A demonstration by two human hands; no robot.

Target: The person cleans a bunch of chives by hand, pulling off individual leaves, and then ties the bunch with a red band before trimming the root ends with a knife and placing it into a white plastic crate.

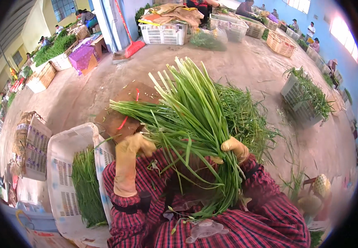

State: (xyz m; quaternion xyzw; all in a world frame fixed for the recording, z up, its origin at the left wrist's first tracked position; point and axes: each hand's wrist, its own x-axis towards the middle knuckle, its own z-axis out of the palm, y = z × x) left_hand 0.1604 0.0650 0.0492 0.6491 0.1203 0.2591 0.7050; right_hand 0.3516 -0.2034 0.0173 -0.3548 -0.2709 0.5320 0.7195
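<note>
Over a wide floor, holding slanting green stalks tight in the grip of the right hand; cannot tell that of the left hand, partly hidden. Apparently gathering a bunch; next, probably needs evening at the pale ends.

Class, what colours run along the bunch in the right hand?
The bunch is whitish-green on top and green below, best seen in the head view.

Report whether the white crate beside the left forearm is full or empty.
Partly filled: in the white crate, chive-like greens lie along the right side, while its slotted left side shows bare.
</note>
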